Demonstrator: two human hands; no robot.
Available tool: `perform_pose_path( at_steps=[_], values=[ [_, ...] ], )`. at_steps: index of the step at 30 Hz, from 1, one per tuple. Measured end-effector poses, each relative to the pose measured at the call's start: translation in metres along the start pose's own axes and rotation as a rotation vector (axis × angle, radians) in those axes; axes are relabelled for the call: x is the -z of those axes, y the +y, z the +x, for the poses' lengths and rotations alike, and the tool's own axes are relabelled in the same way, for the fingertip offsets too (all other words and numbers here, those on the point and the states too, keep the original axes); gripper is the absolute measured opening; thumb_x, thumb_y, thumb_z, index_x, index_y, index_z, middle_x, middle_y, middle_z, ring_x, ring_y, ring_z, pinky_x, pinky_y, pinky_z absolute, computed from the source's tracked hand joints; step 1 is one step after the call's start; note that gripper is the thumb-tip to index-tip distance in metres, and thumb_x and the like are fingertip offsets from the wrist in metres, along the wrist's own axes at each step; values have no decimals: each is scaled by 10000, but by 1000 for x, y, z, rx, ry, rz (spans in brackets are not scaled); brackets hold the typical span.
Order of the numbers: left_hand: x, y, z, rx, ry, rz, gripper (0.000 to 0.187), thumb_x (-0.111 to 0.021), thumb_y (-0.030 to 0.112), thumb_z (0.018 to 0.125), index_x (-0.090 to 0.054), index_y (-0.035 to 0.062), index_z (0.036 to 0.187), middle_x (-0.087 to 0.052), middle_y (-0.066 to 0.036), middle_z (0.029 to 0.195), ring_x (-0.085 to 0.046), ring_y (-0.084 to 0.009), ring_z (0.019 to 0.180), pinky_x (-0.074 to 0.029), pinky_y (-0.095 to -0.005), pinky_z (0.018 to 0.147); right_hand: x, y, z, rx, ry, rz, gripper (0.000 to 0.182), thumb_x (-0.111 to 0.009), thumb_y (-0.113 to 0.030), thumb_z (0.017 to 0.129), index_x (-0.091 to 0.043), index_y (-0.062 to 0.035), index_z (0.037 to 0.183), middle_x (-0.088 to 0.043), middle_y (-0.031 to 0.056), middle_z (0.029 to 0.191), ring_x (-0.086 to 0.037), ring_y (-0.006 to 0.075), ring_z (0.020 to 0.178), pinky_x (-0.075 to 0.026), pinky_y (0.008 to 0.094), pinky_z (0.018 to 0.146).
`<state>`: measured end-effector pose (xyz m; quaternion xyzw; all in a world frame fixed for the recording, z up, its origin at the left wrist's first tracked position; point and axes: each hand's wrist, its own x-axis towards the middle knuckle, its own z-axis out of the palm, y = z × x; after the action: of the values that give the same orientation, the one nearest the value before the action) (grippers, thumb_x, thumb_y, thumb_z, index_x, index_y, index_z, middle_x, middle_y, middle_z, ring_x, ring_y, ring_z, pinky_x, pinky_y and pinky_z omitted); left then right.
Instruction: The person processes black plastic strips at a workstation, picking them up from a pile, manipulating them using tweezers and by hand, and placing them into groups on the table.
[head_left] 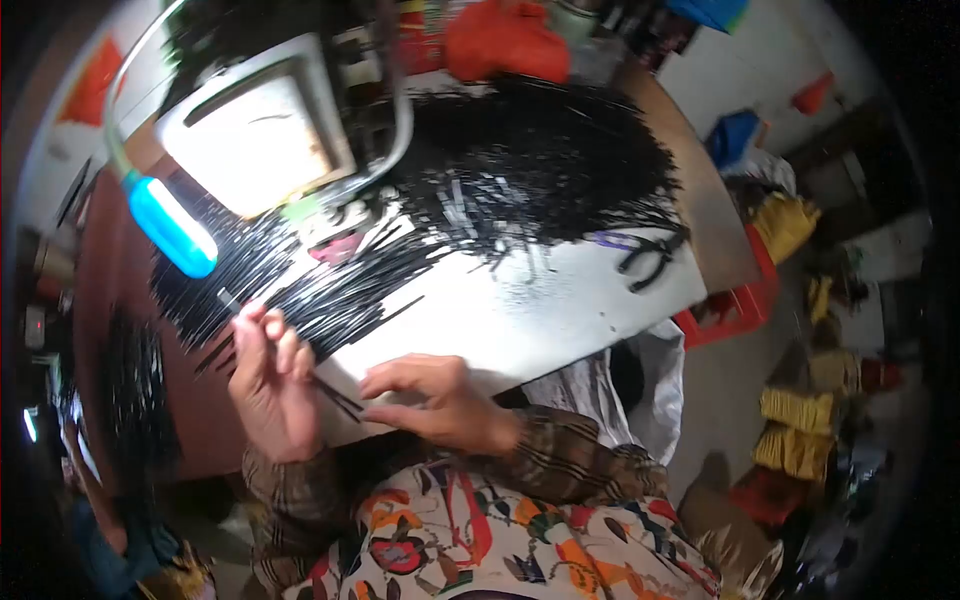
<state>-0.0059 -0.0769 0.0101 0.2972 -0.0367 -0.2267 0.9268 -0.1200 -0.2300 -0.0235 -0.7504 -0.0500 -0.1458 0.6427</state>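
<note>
My left hand is closed on a thin black strip, pinched between thumb and fingers. One end of the strip, with a pale grey tip, sticks up past the fingertips, and the other slants down toward my right hand. That hand hovers over the table's near edge, its thumb and fingers apart around a gap by the strip's lower end. Just beyond both hands lies a loose spread of similar black strips on the white board.
A large heap of black strips covers the back of the table. Black-handled pliers lie at the board's right. A blue lamp and a machine with a brightly lit panel stand at left. A red stool is beside the table.
</note>
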Motion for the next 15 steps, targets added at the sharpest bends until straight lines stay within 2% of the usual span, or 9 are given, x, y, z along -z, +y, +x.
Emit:
perform_pose_path(
  at_steps=[3, 5, 7, 10, 11, 12, 13, 14, 15],
  values=[
    [-10, -1, 6, -3, 57, 109, 235, -560, 104, 933, -483, 2, 1129, -471, -22, 871, -391, -70, 640, -347, -236, 559, 31, -14, -6, -82, 129, -98, 137, -709, -22, 812, -664, -21, 941, -673, 106, 1017, -640, 118, 888, -537, 238, 718],
    [-7, -7, 10, 13, 22, 66, 321, -565, 1, 840, -453, -1, 1141, -461, -26, 905, -383, -67, 629, -342, -234, 560, 65, 2, -9, -128, 409, -236, 135, -704, -43, 823, -660, -41, 951, -683, 51, 900, -625, 100, 785, -511, 227, 647],
    [-1, -13, 15, 55, -17, 108, 366, -563, -41, 777, -457, 6, 1124, -472, -34, 889, -422, -75, 647, -359, -239, 577, 106, 11, -3, -116, 545, -573, 140, -654, -3, 819, -682, -24, 955, -679, 63, 947, -632, 138, 826, -515, 281, 758],
    [-3, -20, 10, 39, -2, 53, 444, -655, -59, 681, -510, -39, 1100, -535, -49, 840, -562, -130, 735, -466, -255, 671, 137, 18, 7, -103, 430, -732, 192, -646, -30, 829, -678, -21, 1018, -645, 127, 1065, -632, 237, 962, -519, 318, 802],
    [12, -32, 15, 18, -72, -1, 497, -670, -40, 676, -529, -61, 1152, -541, -37, 817, -576, -117, 732, -477, -244, 671, 151, 25, 11, 49, 268, -942, 202, -606, -11, 858, -658, -9, 1053, -640, 112, 1083, -617, 221, 995, -506, 312, 829],
    [13, -33, 17, 26, -72, 22, 540, -667, -33, 672, -526, -68, 1193, -546, -27, 813, -570, -98, 680, -478, -229, 631, 154, 30, 16, -1, 260, -972, 239, -635, -30, 838, -665, -32, 1075, -636, 124, 1084, -616, 255, 986, -502, 324, 819],
    [6, -25, 11, -10, -52, 50, 503, -655, 8, 724, -526, -71, 1203, -546, -23, 811, -581, -94, 636, -472, -218, 559, 178, 49, 19, 194, 262, -1159, 250, -621, -56, 863, -674, -56, 1107, -641, 129, 1068, -618, 270, 947, -497, 335, 807],
    [7, -32, 13, -78, -29, 50, 479, -637, 49, 762, -527, -65, 1214, -570, -37, 827, -592, -99, 598, -483, -224, 534, 145, -9, 37, 361, 198, -1090, 268, -674, -244, 858, -666, 7, 951, -647, 168, 779, -599, 338, 688, -498, 413, 707],
    [11, -35, 12, -124, -22, 40, 459, -619, 91, 801, -528, -58, 1225, -594, -51, 843, -603, -104, 561, -494, -231, 509, 161, -22, 37, 260, 144, -1251, 313, -650, -298, 875, -650, 0, 971, -630, 154, 825, -592, 333, 744, -491, 420, 730]
  ],
)
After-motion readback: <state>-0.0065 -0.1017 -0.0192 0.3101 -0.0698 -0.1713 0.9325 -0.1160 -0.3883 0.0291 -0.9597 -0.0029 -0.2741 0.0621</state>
